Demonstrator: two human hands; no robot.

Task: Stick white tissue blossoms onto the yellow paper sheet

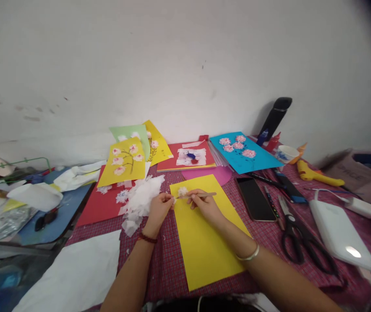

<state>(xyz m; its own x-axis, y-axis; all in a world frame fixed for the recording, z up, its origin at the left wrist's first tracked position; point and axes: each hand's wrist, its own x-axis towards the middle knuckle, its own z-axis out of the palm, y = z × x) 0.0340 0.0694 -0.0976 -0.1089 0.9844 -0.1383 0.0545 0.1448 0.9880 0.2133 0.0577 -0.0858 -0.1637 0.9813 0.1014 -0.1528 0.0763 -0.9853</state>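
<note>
My right hand (203,203) grips a slim tan stick-like tool (209,194), its thin end pointing left at my other fingertips. Close by, my left hand (162,204) is pinched at the left edge of a yellow paper sheet (211,242), with a small whitish scrap (174,200) at the fingertips, too small to make out fully. A fluffy white tissue flower (182,191) lies near the top of that sheet, just above the tool. To the left of my left hand spreads a loose heap of torn white tissue (144,193).
Flower pictures on yellow (128,167) and blue paper (242,151) lie at the back, by a red sheet holding paint (191,157). Rightward are a phone (256,199), scissors (297,234), a white power bank (341,234) and a yellow glue gun (317,174). White paper (77,268) lies front left.
</note>
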